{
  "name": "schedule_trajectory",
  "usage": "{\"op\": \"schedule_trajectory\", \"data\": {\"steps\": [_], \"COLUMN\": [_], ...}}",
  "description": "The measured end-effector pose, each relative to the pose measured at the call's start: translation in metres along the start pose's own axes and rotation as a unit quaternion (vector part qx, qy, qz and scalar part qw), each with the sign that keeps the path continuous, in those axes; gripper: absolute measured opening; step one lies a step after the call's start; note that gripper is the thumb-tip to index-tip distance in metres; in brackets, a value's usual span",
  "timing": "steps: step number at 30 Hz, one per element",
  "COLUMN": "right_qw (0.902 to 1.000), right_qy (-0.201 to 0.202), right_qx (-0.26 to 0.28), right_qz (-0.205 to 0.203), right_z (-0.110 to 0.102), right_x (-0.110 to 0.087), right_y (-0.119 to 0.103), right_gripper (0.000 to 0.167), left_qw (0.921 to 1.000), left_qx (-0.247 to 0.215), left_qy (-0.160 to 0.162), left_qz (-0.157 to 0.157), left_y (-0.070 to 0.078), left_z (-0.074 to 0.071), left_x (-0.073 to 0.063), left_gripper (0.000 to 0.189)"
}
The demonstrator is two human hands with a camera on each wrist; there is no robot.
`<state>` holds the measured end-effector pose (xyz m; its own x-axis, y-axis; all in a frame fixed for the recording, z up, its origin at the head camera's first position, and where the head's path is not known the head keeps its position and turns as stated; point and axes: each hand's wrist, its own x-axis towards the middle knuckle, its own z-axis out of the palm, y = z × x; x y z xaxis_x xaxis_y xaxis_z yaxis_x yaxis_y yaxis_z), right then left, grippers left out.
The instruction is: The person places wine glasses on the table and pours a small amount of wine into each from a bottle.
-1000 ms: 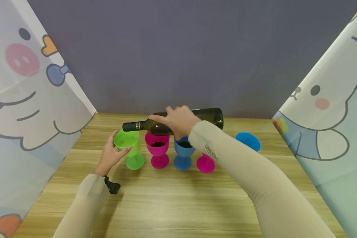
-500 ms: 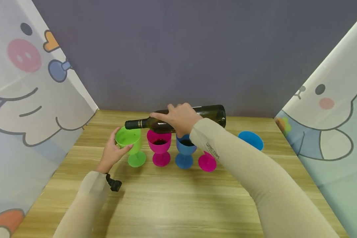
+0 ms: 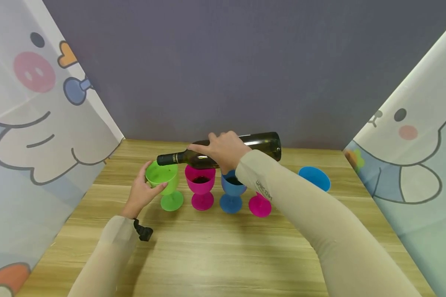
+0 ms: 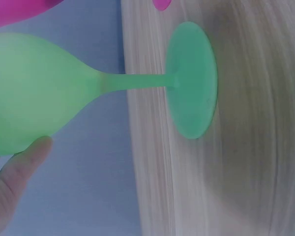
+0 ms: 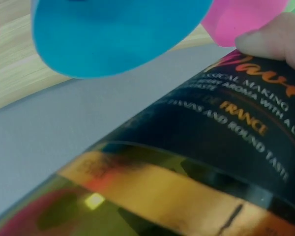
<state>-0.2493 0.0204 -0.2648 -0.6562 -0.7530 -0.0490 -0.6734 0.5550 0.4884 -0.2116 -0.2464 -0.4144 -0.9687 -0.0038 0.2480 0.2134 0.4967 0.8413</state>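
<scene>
My right hand (image 3: pixel 227 149) grips a dark wine bottle (image 3: pixel 262 144) around its body. The bottle lies almost level, its neck pointing left and its mouth over the rim of a green goblet (image 3: pixel 167 183). Curled about that goblet's bowl is my left hand (image 3: pixel 142 190), thumb on the near side; the goblet's foot (image 4: pixel 191 81) rests on the table in the left wrist view. Beside it stand a pink goblet (image 3: pixel 200 187) and a blue goblet (image 3: pixel 231 189), both with dark liquid inside. The right wrist view shows the bottle's black and gold label (image 5: pixel 236 113).
Partly behind my right sleeve stands another pink goblet (image 3: pixel 260 205), its bowl mostly hidden. Farther right is a second blue goblet (image 3: pixel 315 178), with its lower part covered by the arm. A grey wall (image 3: pixel 223 74) rises behind the wooden table (image 3: pixel 208 255).
The view has shifted slightly, so everything sits a little farther right. Both hands keep their holds, and the bottle stays nearly level over the green goblet.
</scene>
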Motion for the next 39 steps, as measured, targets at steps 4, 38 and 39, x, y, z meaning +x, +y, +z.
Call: {"op": "schedule_trajectory", "data": {"steps": [4,38,39], "right_qw": [1.0,0.9998,0.9998], "right_qy": [-0.005,-0.014,-0.014], "right_qx": [-0.003,-0.006,-0.006], "right_qz": [0.002,-0.009,-0.009], "right_z": [0.0011,-0.0056,-0.0059], "right_x": [0.0001,0.0035,0.0035], "right_y": [-0.0001,-0.0009,-0.0009], "right_gripper": [0.099,0.095,0.095], "left_qw": [1.0,0.9999,0.9999], "left_qx": [0.003,-0.004,-0.004], "left_qy": [0.005,0.0,0.0], "left_qz": [0.0,-0.013,-0.013], "left_y": [0.0002,0.0083,0.0078], "left_z": [0.0005,0.0007,0.0008], "left_x": [-0.0001,-0.0022,-0.002], "left_gripper": [0.083,0.082,0.082]}}
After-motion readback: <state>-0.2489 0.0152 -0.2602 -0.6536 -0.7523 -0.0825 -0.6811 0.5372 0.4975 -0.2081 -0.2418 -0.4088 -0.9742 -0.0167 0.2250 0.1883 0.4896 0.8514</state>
